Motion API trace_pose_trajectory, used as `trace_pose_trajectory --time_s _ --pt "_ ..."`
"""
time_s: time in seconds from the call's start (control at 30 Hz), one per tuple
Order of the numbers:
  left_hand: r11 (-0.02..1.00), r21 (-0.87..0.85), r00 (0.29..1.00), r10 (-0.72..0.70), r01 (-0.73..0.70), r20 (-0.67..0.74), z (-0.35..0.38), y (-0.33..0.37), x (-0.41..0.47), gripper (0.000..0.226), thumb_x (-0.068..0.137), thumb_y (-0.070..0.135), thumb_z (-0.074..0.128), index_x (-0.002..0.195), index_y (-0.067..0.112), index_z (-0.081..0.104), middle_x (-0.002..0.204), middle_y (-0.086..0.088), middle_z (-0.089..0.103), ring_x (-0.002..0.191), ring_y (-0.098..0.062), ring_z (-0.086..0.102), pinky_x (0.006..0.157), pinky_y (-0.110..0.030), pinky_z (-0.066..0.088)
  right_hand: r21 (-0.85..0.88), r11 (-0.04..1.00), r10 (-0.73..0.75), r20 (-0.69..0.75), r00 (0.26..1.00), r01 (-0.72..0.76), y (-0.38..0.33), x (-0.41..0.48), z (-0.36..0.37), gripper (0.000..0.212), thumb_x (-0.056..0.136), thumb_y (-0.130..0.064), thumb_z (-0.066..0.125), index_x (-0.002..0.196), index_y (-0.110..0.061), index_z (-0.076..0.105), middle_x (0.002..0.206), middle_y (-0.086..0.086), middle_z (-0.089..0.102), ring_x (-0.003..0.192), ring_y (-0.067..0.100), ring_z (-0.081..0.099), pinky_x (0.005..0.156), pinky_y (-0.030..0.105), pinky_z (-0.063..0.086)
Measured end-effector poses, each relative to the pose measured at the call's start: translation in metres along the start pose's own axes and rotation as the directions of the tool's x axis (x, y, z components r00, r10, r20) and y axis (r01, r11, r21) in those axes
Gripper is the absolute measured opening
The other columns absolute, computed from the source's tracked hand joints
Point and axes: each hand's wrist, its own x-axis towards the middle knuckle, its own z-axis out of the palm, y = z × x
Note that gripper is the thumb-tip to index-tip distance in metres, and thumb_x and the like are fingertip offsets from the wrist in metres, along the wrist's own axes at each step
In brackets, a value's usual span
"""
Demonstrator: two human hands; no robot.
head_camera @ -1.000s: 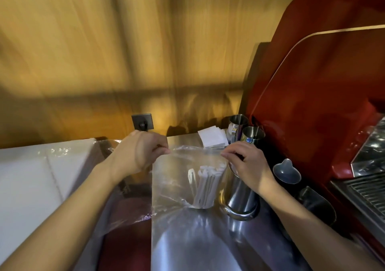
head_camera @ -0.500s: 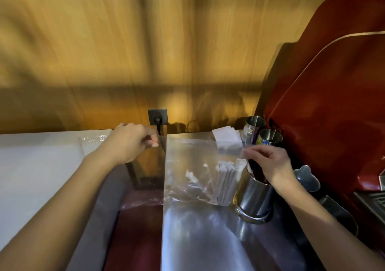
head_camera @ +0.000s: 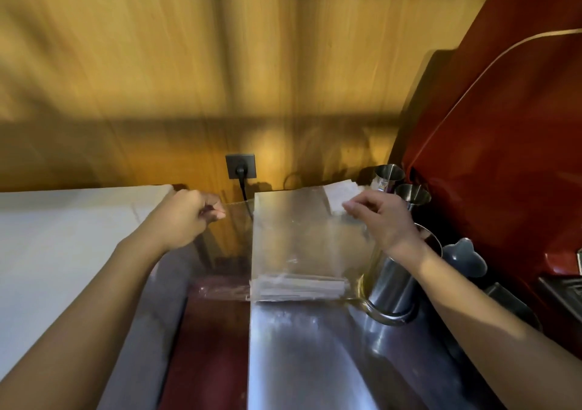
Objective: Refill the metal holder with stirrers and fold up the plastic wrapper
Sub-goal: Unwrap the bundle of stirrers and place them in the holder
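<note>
We hold the clear, crinkled plastic wrapper (head_camera: pixel 302 239) stretched upright between both hands, and compared with half a second ago the bundle of thin white paper-sleeved stirrers (head_camera: pixel 299 288) has dropped from a leaning stand to lie flat along the wrapper's bottom fold, just left of the polished cylindrical metal holder (head_camera: pixel 393 286). We judge that the remaining stirrers are now settled at the closed end, so the wrapper can be folded over them; whether the holder is already filled cannot be told, because the wrist hides its mouth. The left hand (head_camera: pixel 185 217) is curled nearly closed, thumb and forefinger pinching the wrapper's top left corner. The right hand (head_camera: pixel 382 220) pinches the top right edge with thumb and forefinger, the other fingers loosely bent. The film is thin, glossy and limp, and will crease readily. The holder is rigid, mirror-smooth steel with a flared base, standing on the brushed stainless-steel counter (head_camera: pixel 315 362). Behind it stand two small steel cups (head_camera: pixel 400 182) beside the glossy red machine housing (head_camera: pixel 504 157).
</note>
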Motion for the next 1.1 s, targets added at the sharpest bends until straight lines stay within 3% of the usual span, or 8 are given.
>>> trace_pose_trajectory --time_s 0.27,0.33,0.47,0.63,0.8,0.9,1.0,1.1 --pt "0.998 -0.016 0.993 0.066 -0.068 -0.100 -0.007 0.010 0.000 0.013 0.087 0.006 0.060 0.079 0.011 0.069 0.080 0.001 0.068 0.077 -0.016 0.060 0.068 -0.026 0.040 0.153 0.986 0.083 -0.150 0.985 -0.060 0.009 -0.003 -0.009 0.018 0.084 -0.016 0.063 0.066 -0.021 0.065 0.066 -0.002 0.063 0.061 0.003 0.056 0.063 0.014 0.044" --pt "0.996 0.011 0.990 0.091 -0.091 -0.107 -0.010 0.015 0.004 0.014 0.086 0.004 0.059 0.080 0.011 0.069 0.082 0.002 0.068 0.079 -0.015 0.060 0.070 -0.025 0.039 0.192 0.977 0.120 -0.166 0.979 -0.087 0.010 -0.002 -0.013 0.017 0.084 -0.016 0.063 0.068 -0.017 0.066 0.065 0.000 0.062 0.056 -0.003 0.054 0.062 0.019 0.044" --pt "0.990 0.064 0.982 0.132 -0.124 -0.137 -0.024 0.030 0.018 0.014 0.085 0.005 0.060 0.080 0.015 0.069 0.077 0.001 0.067 0.081 -0.025 0.063 0.073 -0.033 0.049 0.244 0.965 0.149 -0.211 0.966 -0.096 0.012 -0.001 -0.021 0.017 0.084 -0.015 0.063 0.067 -0.017 0.066 0.066 0.002 0.063 0.056 0.000 0.056 0.065 0.028 0.046" --pt "0.981 0.114 0.963 0.180 -0.160 -0.203 -0.049 0.050 0.036 0.008 0.084 0.011 0.064 0.079 0.015 0.069 0.081 -0.011 0.072 0.081 -0.032 0.065 0.073 -0.036 0.048 0.219 0.976 0.066 -0.272 0.960 -0.005 0.003 0.007 -0.037 0.019 0.083 -0.017 0.064 0.065 -0.023 0.067 0.063 -0.006 0.066 0.062 0.005 0.060 0.064 0.017 0.048" --pt "0.982 0.093 0.950 0.184 -0.166 -0.251 -0.086 0.070 0.054 0.008 0.085 0.013 0.063 0.082 0.009 0.069 0.066 -0.003 0.061 0.069 -0.025 0.054 0.063 -0.030 0.035 0.203 0.967 -0.087 -0.301 0.950 0.153 -0.026 0.020 -0.057 0.013 0.084 -0.016 0.063 0.073 -0.011 0.067 0.066 -0.001 0.065 0.062 0.004 0.059 0.061 0.015 0.046" --pt "0.982 0.065 0.933 0.187 -0.176 -0.309 -0.107 0.080 0.064 0.008 0.086 0.013 0.061 0.087 0.012 0.069 0.078 -0.008 0.069 0.073 -0.023 0.055 0.065 -0.029 0.036 0.201 0.956 -0.142 -0.318 0.938 0.213 -0.045 0.029 -0.071 0.015 0.085 -0.017 0.062 0.075 -0.006 0.067 0.070 0.005 0.064 0.063 0.009 0.058 0.062 0.022 0.047" --pt "0.975 0.026 0.912 0.214 -0.219 -0.350 -0.118 0.087 0.069 0.009 0.087 0.011 0.059 0.088 0.011 0.068 0.079 -0.008 0.068 0.064 0.004 0.054 0.058 -0.012 0.036 0.209 0.945 -0.160 -0.379 0.911 0.253 -0.061 0.039 -0.084 0.014 0.084 -0.014 0.063 0.070 -0.015 0.067 0.067 0.000 0.065 0.060 0.007 0.058 0.060 0.023 0.048" --pt "0.969 -0.023 0.905 0.220 -0.244 -0.363 -0.117 0.096 0.074 0.010 0.087 0.009 0.058 0.088 0.010 0.068 0.076 -0.007 0.067 0.059 0.014 0.050 0.053 -0.003 0.032 0.220 0.933 -0.177 -0.407 0.896 0.285 -0.065 0.043 -0.096 0.018 0.083 -0.012 0.064 0.069 -0.022 0.067 0.060 -0.010 0.068 0.064 0.009 0.059 0.063 0.024 0.048"
